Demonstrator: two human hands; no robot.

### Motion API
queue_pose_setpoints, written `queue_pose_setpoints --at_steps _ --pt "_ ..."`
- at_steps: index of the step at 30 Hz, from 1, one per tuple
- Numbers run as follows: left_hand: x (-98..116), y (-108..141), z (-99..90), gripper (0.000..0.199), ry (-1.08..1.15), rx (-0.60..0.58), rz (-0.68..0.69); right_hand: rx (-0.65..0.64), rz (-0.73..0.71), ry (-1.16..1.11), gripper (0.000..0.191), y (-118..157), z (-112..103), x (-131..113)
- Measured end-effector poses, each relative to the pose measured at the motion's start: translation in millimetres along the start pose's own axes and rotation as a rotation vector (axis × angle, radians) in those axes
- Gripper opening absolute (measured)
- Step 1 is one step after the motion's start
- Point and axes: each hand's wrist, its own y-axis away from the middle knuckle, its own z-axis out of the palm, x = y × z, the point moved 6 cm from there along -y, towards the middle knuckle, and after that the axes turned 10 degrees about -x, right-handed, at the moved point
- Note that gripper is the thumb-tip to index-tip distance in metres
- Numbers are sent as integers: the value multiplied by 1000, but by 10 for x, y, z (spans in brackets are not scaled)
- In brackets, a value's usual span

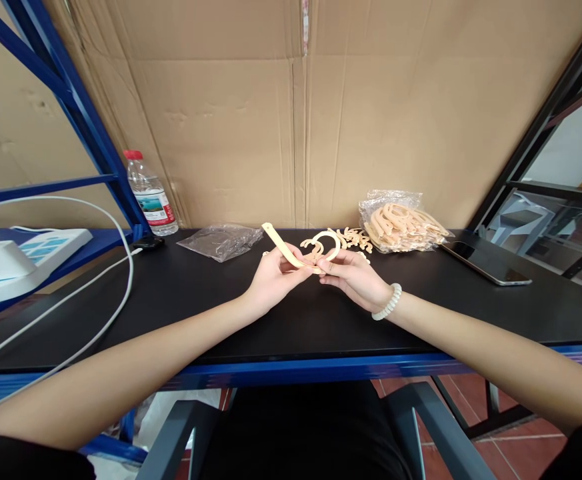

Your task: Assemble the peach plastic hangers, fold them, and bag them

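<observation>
Held piece (279, 244): uniform pale cream-yellow. Small pieces (355, 238) and bagged pieces (403, 225): light peach, the latter partly under colourless film. Tabletop (291, 330): uniform black; table edge (321, 371), blue. Post (87, 150), at left: blue. Cardboard (221, 140): tan, with darker crease lines. Bottle (142, 179): colourless; cap (133, 155), red; label (153, 207), a blue-green scene with white and red. Bag (221, 241): colourless, streaked with whitish highlights. Phone (488, 263): black face, silver-grey rim. Power strip (63, 244): white with light-blue panels; cable (131, 267), white. Bracelet (389, 302): whitish, ringed in regular bead-like segments. Sleeve (31, 459): black. Armrest (171, 437): grey. Floor (528, 427): red-brown tiles, paler joint lines.
</observation>
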Motion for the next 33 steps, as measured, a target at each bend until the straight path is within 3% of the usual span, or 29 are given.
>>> queue_pose_setpoints --at_steps 4,8,13,15,18,19,21,24,29,33 --pt "-50 3 -9 36 140 20 -118 29 3 85 26 -3 -37 -40" --pt "-129 11 29 31 112 -15 -248 0 -21 145 32 -11 -2 -45" --pt "-146 9 60 37 131 -38 -264 -40 -19 212 35 -88 -72 -66" --pt "-144 15 40 39 156 -12 -267 6 -87 373 37 -173 -259 -214" --pt "-154 28 13 38 185 21 -295 172 -266 906 27 -312 -629 -604" --pt "-159 32 10 38 191 26 -305 131 -270 1136 20 -385 -700 -680" --pt "-165 35 9 36 196 30 -318 -93 -229 1560 15 -540 -785 -687" --pt "-160 35 5 36 195 38 -316 -300 -76 1870 26 -727 -958 -536" --pt "-167 40 -27 35 211 69 -315 -414 -14 1907 25 -905 -1010 -272" --pt "-173 37 -28 35 205 47 -308 -410 -69 1891 13 -888 -961 -264"
